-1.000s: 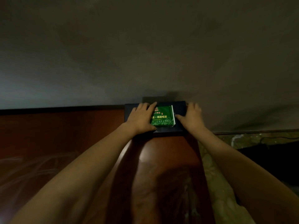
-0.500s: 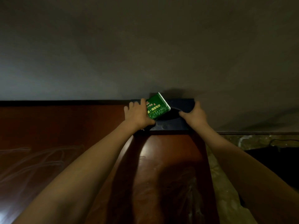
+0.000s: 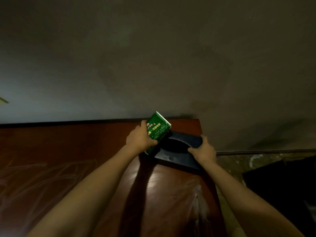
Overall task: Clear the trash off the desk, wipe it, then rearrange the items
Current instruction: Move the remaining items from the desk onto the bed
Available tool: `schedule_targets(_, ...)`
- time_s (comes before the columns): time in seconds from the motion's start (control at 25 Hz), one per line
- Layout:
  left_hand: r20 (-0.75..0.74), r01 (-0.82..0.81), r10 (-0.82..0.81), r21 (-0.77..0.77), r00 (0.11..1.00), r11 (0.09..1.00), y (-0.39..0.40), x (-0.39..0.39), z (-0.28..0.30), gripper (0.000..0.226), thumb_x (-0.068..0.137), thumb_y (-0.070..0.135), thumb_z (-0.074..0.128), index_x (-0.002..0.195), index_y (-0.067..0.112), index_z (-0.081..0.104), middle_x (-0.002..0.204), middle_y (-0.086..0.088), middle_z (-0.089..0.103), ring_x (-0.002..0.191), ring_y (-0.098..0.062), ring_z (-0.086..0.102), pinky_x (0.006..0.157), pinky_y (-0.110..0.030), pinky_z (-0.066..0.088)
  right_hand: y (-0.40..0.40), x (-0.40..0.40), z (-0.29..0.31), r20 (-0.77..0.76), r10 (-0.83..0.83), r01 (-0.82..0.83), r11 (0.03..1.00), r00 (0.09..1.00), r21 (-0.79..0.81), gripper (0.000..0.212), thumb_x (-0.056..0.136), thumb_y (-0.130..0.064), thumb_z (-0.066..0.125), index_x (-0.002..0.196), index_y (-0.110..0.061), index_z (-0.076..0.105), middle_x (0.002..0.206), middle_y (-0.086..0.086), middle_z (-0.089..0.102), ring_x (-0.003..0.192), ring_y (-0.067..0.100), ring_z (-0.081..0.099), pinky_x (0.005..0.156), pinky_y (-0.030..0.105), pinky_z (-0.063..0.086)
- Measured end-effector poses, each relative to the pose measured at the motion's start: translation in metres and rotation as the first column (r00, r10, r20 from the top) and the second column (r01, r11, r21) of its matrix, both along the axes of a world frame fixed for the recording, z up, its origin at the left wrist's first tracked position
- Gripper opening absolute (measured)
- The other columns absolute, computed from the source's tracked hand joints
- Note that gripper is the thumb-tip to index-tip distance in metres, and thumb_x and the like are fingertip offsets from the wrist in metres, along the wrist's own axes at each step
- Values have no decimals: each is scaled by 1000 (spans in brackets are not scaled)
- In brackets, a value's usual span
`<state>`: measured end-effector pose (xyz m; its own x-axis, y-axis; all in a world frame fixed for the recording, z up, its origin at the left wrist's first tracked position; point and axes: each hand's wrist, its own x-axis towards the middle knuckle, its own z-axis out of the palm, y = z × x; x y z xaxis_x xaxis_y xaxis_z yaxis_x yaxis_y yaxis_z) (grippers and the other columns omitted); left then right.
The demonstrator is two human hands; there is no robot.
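Pale smears streak the near part of the wooden desk [image 3: 71,151]. Farther in, the right hand [image 3: 202,149] curls its fingers over the dark box [image 3: 179,159] near the desk's far right corner. The left hand [image 3: 140,138] grips the tilted green packet [image 3: 158,130] at the box's left edge, by the wall [image 3: 153,57].

Green packet [image 3: 158,131]: dark green face, lighter green line pattern, pale yellow-green lettering, small red mark near the top, white edges. Box [image 3: 177,155] under it: dark navy, near black, with a black oval opening in the top. Desk [image 3: 51,151]: glossy reddish-brown wood, faint pale streaks on the left, whitish smear near the right edge. Wall [image 3: 153,57]: dull grey-brown, bluish-grey lower left.
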<state>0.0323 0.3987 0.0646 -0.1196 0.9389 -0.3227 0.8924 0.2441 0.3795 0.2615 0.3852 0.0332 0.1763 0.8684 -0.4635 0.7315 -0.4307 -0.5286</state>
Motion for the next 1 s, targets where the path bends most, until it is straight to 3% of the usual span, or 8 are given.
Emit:
schedule_targets(0.24,25,65,-66,42,998,997,-49,31,44,84,67,44,75,134,22,30,116,-6,56,100,-27,59,83,-41,52,-53,33,40,-53,-50,53,997,997,61,81,82,-35,69,147,-18,23,137,15,48,121,37,49,93,44,47)
schedule_targets(0.56,18,332,-335,79,942,940,-119,88,68,81,69,40,73,136,21,32,112,-6,55,99,-27,57,80,-39,51,-193,80,56,-42,-383,384,923,923,19,79,81,-37,69,144,-20,25,134,12,51,112,33,56,85,40,53)
schedule_targets(0.76,14,576,-580,98,815,812,-174,126,65,78,70,40,73,135,21,33,110,-6,56,97,-26,57,73,-35,48,-307,79,59,-78,-649,652,758,757,26,76,84,-35,66,145,-22,23,134,9,49,111,31,56,81,36,50)
schedule_targets(1.0,30,852,-859,109,511,511,-261,203,71,82,71,41,74,137,19,31,114,-7,58,99,-25,59,79,-36,52,-476,75,63,-86,-912,916,402,402,24,71,80,-33,72,138,-14,34,130,10,53,108,28,58,80,35,52)
